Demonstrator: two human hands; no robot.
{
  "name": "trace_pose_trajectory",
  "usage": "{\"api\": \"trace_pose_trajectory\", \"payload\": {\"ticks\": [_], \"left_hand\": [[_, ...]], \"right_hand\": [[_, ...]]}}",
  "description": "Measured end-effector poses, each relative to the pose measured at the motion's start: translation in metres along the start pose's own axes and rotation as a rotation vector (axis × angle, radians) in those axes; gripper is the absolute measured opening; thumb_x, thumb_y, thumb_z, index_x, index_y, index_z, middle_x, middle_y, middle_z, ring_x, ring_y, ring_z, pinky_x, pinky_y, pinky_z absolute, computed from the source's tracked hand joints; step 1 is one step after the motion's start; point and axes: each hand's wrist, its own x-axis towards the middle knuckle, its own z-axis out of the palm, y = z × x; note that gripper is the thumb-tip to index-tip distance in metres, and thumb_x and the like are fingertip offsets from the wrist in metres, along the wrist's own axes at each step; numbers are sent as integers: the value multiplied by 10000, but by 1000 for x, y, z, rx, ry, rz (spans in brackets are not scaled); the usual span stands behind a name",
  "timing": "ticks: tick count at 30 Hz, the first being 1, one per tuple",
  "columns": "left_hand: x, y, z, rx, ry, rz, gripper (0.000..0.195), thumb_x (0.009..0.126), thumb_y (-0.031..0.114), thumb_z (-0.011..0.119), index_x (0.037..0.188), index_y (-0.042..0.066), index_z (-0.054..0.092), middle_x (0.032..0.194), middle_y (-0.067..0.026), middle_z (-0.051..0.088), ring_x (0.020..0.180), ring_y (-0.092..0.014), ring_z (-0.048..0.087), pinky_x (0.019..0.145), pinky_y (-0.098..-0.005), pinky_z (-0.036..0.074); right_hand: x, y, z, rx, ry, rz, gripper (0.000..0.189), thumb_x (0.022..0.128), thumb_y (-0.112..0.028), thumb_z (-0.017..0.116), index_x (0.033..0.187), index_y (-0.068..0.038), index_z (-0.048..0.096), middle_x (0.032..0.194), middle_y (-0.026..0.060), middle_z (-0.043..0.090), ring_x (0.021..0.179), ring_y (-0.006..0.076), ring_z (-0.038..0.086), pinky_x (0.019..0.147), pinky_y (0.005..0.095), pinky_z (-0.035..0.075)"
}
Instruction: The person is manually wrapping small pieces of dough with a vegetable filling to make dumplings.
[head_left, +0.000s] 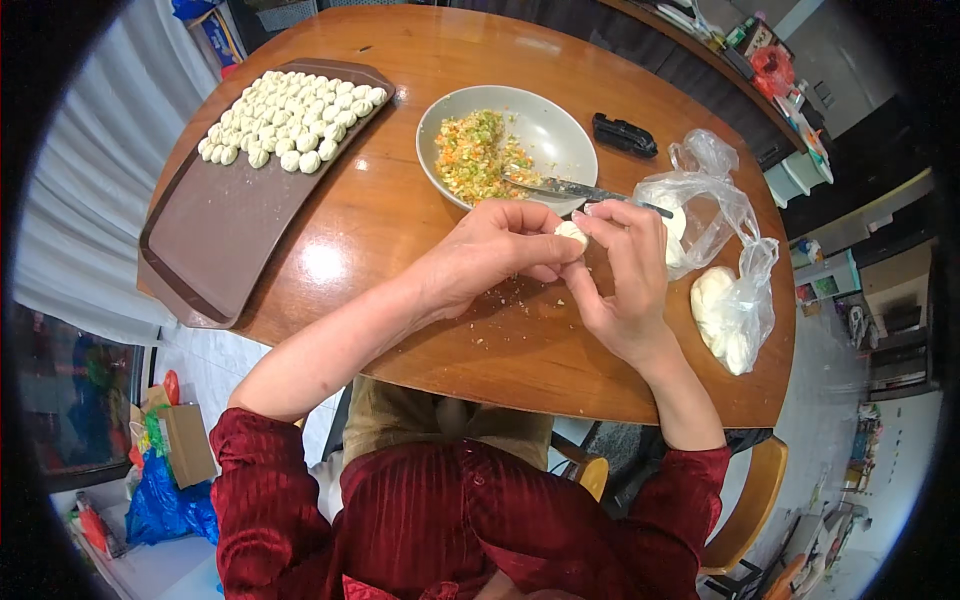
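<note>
A small white dough dumpling (572, 234) is pinched between the thumb and fingers of my left hand (510, 240), above the near side of the table. Around its right edge are the fingertips and thumb of my right hand (626, 277), which also grip it. Just beyond my hands stands a wide grey bowl (566, 127) with a heap of finely chopped vegetable filling (469, 154) on its left side. A knife-like metal utensil (566, 187) with a dark handle rests in the bowl, its handle reaching over the rim behind my right fingers.
On the left of the wooden table (352, 247), a brown tray (217, 240) holds rows of dumplings (289, 116). At right lie a clear plastic bag (705, 187) with pale dough pieces, a bagged dough lump (720, 315) and a black object (624, 135). Crumbs (517, 307) dot the table.
</note>
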Motion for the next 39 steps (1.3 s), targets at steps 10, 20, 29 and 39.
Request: {"api": "trace_pose_trajectory", "payload": {"ticks": [10,20,29,39], "left_hand": [[0,0,1,-47,-84,-38,237,948,198,722,1099,22,671,1008,-43,698,908,-98,661,847,-246,539],[2,-4,1,-4,-3,-7,216,959,258,719,985,45,693,923,-25,696,843,-81,641,794,-242,539],[-1,3,1,30,-40,-16,246,955,281,722,956,37,696,922,-34,695,834,-84,638,798,-247,537],[1,-1,-1,43,-18,-18,235,940,258,725,941,24,694,892,-42,696,822,-88,645,770,-239,528]], "right_hand": [[-1,2,-2,-42,48,35,475,676,-35,820,1101,-53,606,1088,115,584,996,307,577,858,434,404],[2,-3,-1,-37,7,12,440,709,-62,795,1110,-41,616,1110,132,585,1005,322,574,865,447,415],[1,-1,-2,36,7,23,426,701,-47,790,1093,-40,621,1123,133,590,1017,321,575,863,438,414],[2,-4,-4,43,-26,28,477,687,-46,785,1137,-50,629,1143,137,572,1030,323,570,891,446,420]]}}
